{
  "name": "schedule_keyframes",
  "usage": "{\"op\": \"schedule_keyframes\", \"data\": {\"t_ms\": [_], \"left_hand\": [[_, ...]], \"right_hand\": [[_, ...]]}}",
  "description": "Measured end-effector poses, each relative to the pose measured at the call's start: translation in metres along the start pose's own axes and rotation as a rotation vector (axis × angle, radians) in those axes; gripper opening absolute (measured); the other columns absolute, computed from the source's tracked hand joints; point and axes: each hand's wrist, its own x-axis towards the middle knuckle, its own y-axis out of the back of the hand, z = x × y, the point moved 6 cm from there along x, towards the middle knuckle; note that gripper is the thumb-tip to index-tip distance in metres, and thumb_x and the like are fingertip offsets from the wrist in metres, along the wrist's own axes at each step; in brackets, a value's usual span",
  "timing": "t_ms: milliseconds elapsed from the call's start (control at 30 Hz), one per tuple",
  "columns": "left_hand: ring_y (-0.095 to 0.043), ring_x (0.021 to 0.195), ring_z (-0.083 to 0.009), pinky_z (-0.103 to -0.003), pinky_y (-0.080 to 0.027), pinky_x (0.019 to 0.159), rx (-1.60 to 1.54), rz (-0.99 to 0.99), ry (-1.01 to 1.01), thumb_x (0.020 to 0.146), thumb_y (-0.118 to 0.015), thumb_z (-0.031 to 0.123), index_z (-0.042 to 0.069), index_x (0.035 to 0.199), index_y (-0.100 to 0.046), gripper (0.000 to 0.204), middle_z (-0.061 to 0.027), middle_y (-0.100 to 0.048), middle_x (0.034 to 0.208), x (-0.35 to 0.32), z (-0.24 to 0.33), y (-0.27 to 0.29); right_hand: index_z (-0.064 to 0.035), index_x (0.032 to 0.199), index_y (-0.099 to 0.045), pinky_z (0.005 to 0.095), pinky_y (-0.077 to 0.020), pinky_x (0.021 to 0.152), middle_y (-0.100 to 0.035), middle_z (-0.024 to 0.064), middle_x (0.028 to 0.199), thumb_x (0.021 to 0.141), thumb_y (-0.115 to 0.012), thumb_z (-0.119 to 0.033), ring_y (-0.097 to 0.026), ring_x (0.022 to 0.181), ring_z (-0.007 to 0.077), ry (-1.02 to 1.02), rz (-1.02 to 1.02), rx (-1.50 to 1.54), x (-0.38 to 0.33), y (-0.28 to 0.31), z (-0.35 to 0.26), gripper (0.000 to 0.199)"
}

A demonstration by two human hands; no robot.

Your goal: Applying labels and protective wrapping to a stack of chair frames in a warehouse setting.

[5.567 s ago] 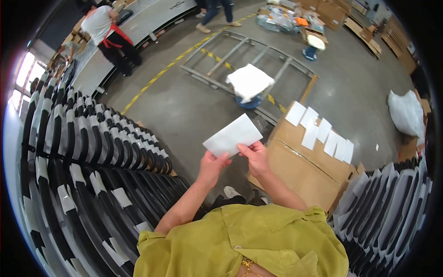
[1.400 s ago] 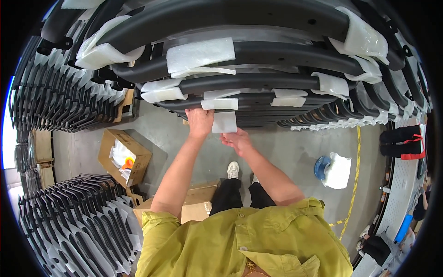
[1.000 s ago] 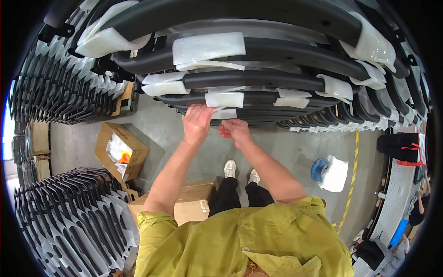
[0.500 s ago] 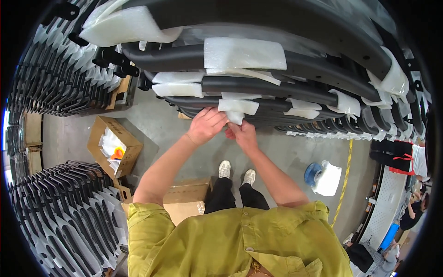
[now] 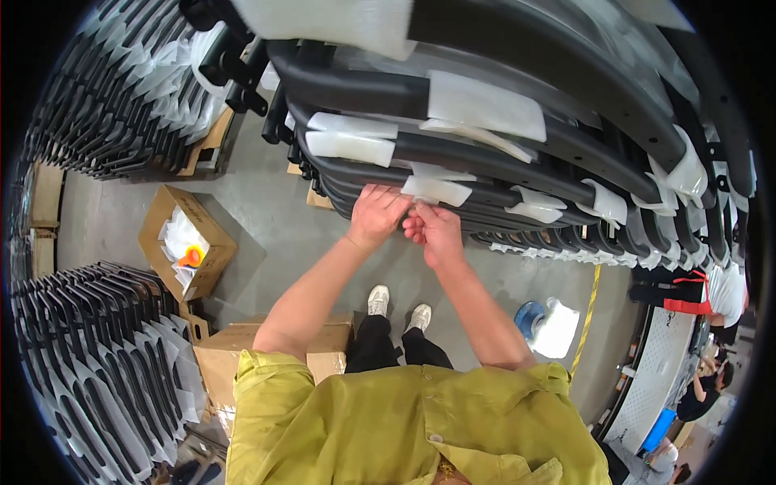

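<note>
In front of me is a stack of curved black metal tubes [image 5: 352, 90], wrapped in places with white foam sheets [image 5: 485, 105]. My left hand [image 5: 378, 217] lies at a lower tube, its fingers pressed together at the left end of a small white foam sheet [image 5: 436, 190]. Beside it, my right hand [image 5: 435, 232] has curled fingers, with thumb and forefinger pinched at the sheet's lower edge. The two hands nearly meet there. What lies under the left fingertips is partly hidden.
An open carton [image 5: 212, 271] with white sheets and an orange item stands on the left. Racks of black frames [image 5: 105, 339] flank it. A closed carton [image 5: 234, 343] sits near my feet. A white bundle [image 5: 556, 327] with a blue round thing lies right, before a yellow line; people are beyond.
My view has shifted, so the tubes sit further right. Both hands stay at the foam sheet; its loose lower flap no longer hangs down, and my right fingers have curled in closer.
</note>
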Motion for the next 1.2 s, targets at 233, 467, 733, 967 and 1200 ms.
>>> {"op": "schedule_keyframes", "data": {"t_ms": [233, 467, 733, 967, 1200], "left_hand": [[-0.058, 0.074, -0.0216, -0.035, -0.043, 0.068, -0.14, -0.004, 0.105, 0.059, -0.059, 0.017, 0.011, 0.081, -0.058, 0.022, -0.0054, -0.06, 0.074, -0.005, -0.01, 0.009], [-0.056, 0.079, -0.0188, -0.033, -0.041, 0.074, -0.258, 0.222, 0.113, 0.06, -0.055, 0.017, 0.011, 0.067, -0.059, 0.01, -0.0021, -0.06, 0.074, 0.003, -0.007, 0.017], [-0.052, 0.087, -0.022, -0.034, -0.032, 0.09, -0.056, 0.261, 0.389, 0.063, -0.051, 0.01, 0.007, 0.07, -0.06, 0.012, -0.0081, -0.058, 0.079, 0.004, 0.005, 0.0], [-0.049, 0.089, -0.0257, -0.039, -0.03, 0.094, 0.008, 0.524, 0.561, 0.06, -0.051, 0.002, 0.002, 0.084, -0.056, 0.025, -0.0125, -0.054, 0.093, -0.012, 0.022, 0.01], [-0.046, 0.101, -0.0304, -0.04, -0.037, 0.085, 0.078, 0.369, 1.044, 0.066, -0.047, -0.001, 0.006, 0.104, -0.049, 0.039, -0.0133, -0.048, 0.11, -0.235, 0.185, 0.033]], "right_hand": [[0.0003, 0.087, -0.053, 0.0217, -0.0434, 0.051, -0.058, 0.0071, 0.075, 0.081, -0.047, -0.005, -0.055, 0.061, 0.0138, -0.154, -0.189, 0.322, 0.016, -0.011, 0.013, 0.01], [0.0015, 0.096, -0.053, 0.0239, -0.044, 0.055, -0.059, 0.008, 0.082, 0.083, -0.049, -0.016, -0.057, 0.071, 0.0141, -0.159, -0.247, -0.023, -0.021, 0.015, -0.008, 0.022], [-0.0005, 0.09, -0.056, 0.024, -0.047, 0.051, -0.06, 0.0102, 0.072, 0.081, -0.051, -0.012, -0.056, 0.054, 0.0134, -0.394, -0.353, -0.802, -0.078, 0.106, 0.04, 0.015], [0.0009, 0.089, -0.055, 0.022, -0.0459, 0.053, -0.059, 0.0076, 0.074, 0.082, -0.051, -0.011, -0.054, 0.058, 0.0108, -0.305, -0.659, -0.998, -0.078, 0.12, 0.058, 0.015], [-0.0015, 0.083, -0.055, 0.0236, -0.0457, 0.05, -0.058, 0.0063, 0.069, 0.081, -0.053, -0.015, -0.054, 0.056, 0.0114, -0.477, -0.877, -1.258, -0.076, 0.159, 0.117, 0.014]]}}
